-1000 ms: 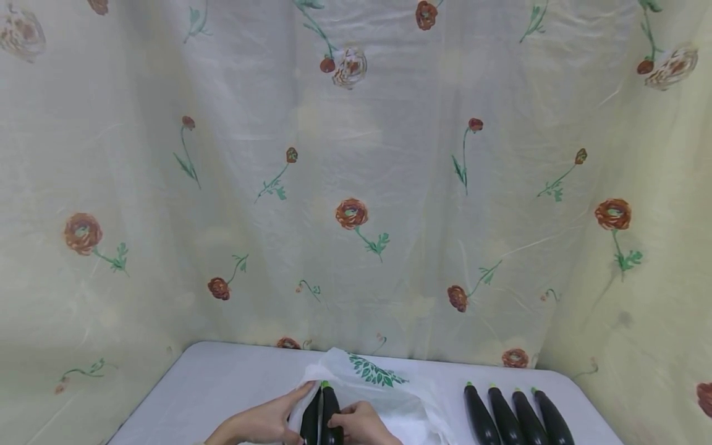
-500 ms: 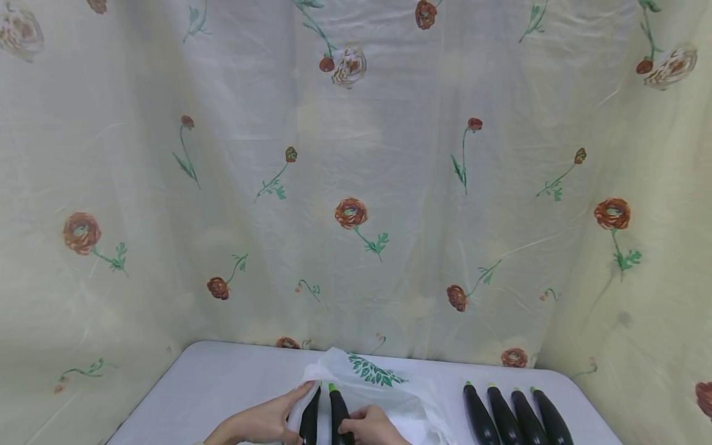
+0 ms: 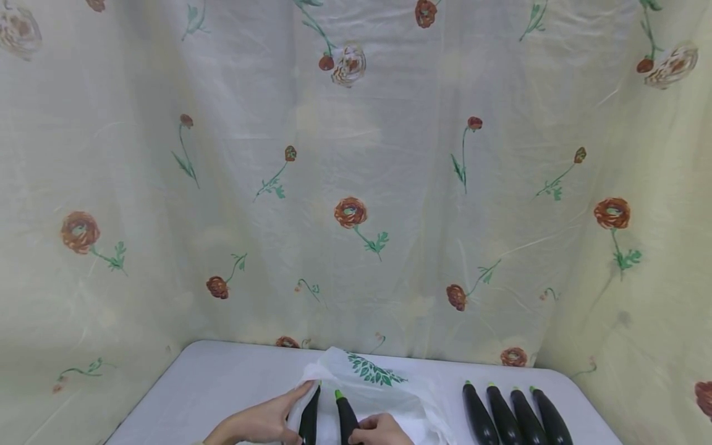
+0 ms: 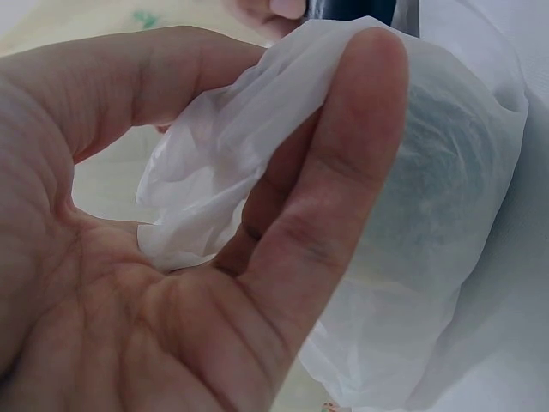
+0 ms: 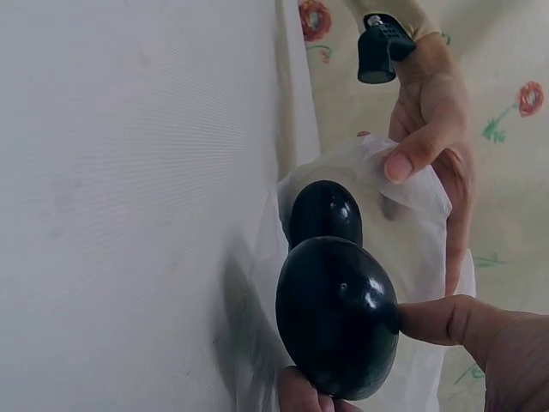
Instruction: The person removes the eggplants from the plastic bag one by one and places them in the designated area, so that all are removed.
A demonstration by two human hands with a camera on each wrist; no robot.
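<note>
In the head view my left hand holds the edge of a thin white plastic bag with a green leaf print. The left wrist view shows its fingers against the translucent bag film, a dark shape showing through. One glossy black eggplant lies in the bag beside that hand. Just to its right, my right hand grips a second eggplant, tilted with its green stem end away from me. The right wrist view has the held eggplant between thumb and fingers, the other eggplant behind it.
Several more eggplants lie side by side in a slanted row on the right of the white table. A flower-printed curtain hangs behind the table and along both sides.
My right hand has moved right with its eggplant, which has parted from the other one and tilted, its lower end rightward. The left hand has stayed at the bag's edge.
</note>
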